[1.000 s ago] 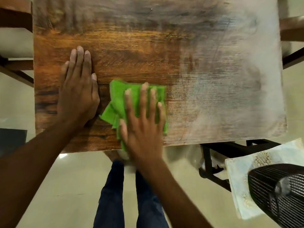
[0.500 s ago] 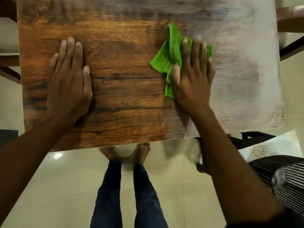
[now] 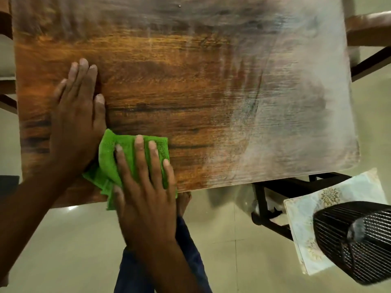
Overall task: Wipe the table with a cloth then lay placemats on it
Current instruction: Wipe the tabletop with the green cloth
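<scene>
- Pressing my right hand (image 3: 146, 187), fingers straight, flat on the green cloth (image 3: 108, 163) at the table's (image 3: 190, 92) near edge.
- My left hand (image 3: 78, 119) rests flat beside it, fingers together.
- Placemats (image 3: 304, 235) lie off the table, lower right.

My right hand (image 3: 146, 187) is covering much of the cloth (image 3: 110, 157); the table (image 3: 190, 81) is running past the top edge; the placemats (image 3: 306, 235) are lying partly behind a black mesh object (image 3: 359, 240).

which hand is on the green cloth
The right hand: its flat fingers press the green cloth at the table's near edge. The left hand rests on bare wood.
</scene>
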`<state>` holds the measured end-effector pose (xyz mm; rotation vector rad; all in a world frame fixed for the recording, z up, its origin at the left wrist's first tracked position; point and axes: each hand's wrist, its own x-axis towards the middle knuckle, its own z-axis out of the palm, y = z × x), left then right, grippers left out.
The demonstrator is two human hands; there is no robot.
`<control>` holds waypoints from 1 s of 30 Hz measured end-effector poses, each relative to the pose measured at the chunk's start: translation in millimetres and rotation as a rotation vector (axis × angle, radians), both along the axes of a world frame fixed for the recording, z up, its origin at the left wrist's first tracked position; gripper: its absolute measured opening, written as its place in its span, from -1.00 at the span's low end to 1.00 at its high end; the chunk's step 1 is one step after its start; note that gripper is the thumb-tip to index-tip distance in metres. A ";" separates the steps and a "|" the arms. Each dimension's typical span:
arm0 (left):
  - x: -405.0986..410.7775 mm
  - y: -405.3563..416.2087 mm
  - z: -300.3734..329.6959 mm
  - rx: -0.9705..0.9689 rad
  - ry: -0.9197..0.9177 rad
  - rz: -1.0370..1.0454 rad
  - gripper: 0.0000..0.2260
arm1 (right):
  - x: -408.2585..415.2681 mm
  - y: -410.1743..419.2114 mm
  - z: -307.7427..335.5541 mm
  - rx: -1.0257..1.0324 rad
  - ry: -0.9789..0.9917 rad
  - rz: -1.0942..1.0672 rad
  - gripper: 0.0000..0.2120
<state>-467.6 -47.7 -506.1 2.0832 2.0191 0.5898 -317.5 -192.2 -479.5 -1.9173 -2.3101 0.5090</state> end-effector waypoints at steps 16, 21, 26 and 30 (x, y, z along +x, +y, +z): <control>1.7 -2.1 -4.1 -0.009 0.202 -0.064 -0.48 | 156.4 227.8 -21.8 0.141 -0.173 -0.143 -0.38; 6.2 -3.4 -0.9 -0.007 0.222 -0.090 -0.48 | 149.9 163.3 -15.9 0.128 -0.141 -0.091 -0.41; 29.3 -3.9 10.3 -0.009 0.153 -0.046 -0.47 | 139.6 34.0 -1.8 -0.012 -0.114 -0.108 -0.37; 105.6 -7.1 21.4 -0.073 0.056 -0.128 -0.44 | 162.5 31.8 -2.6 -0.034 -0.152 -0.183 -0.31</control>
